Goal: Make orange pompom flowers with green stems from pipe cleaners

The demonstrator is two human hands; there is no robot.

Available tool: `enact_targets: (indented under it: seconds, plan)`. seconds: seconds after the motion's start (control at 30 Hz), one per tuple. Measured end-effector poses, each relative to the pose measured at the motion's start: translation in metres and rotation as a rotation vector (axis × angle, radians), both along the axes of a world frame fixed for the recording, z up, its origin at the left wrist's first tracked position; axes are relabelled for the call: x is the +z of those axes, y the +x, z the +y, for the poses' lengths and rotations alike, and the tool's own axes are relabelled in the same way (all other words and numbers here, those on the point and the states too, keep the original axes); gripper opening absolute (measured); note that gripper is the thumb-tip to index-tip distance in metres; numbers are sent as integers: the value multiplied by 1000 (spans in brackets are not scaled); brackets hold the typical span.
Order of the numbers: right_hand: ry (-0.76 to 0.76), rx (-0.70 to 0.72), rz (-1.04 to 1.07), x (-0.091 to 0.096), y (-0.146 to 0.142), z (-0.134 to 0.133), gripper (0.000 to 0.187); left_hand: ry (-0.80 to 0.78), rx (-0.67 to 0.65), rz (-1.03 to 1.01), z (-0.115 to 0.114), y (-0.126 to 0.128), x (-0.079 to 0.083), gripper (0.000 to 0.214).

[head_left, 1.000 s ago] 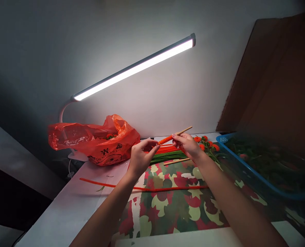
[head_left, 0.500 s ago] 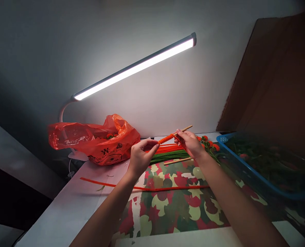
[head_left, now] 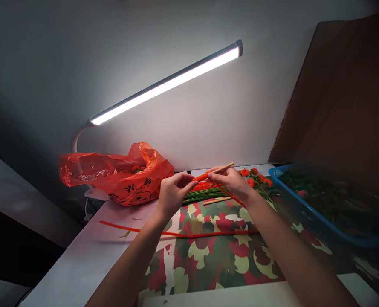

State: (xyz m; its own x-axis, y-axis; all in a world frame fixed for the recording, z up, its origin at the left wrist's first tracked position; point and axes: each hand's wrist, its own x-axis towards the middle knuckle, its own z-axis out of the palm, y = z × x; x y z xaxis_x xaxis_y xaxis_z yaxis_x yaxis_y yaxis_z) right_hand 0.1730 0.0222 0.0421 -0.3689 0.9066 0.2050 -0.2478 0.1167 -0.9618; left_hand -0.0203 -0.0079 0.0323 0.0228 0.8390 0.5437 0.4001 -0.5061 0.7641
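Note:
An orange pipe cleaner [head_left: 202, 176] is coiled around a thin wooden stick [head_left: 227, 166], held above the table. My left hand [head_left: 172, 191] is closed, thumb and fingertips pinching the coil's left end. With thumb and fingers closed, my right hand [head_left: 235, 183] grips the stick where the coil ends on the right. The pipe cleaner's loose tail hangs from under that hand toward the wrist. Behind and below the hands lie bundles of orange pipe cleaners [head_left: 205, 186] and green pipe cleaners [head_left: 205, 195]. A second wooden stick [head_left: 217, 200] rests before them.
One straight orange pipe cleaner [head_left: 192, 235] lies across the patterned mat [head_left: 208, 266]. Orange flowers [head_left: 250, 182] lie right of the bundles, beside a blue basket [head_left: 317, 224]. A red plastic bag [head_left: 138, 183] stands left under a lit lamp [head_left: 166, 83]. Cardboard [head_left: 342, 94] rises at right.
My right hand has moved slightly left and down, now closing over the coil's right end. The stick has dropped a little, and the tail now hangs lower. My left hand stays nearly in place.

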Motion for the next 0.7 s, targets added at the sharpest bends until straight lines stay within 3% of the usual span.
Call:
enact_targets:
  seconds: [0.17, 0.47, 0.57, 0.7]
  plan:
    - [25, 30, -4, 1, 2, -2, 26, 120, 50, 134, 0, -4, 3, 21]
    - [-33, -115, 73, -1, -5, 3, 32, 317, 79, 261, -2, 3, -3, 11]
    - [-35, -139, 79, -3, -7, 4, 32, 362, 72, 355, -1, 5, -7, 4]
    - [-39, -113, 53, -2, -3, 2, 32, 370, 72, 417, 1, 2, -8, 9]
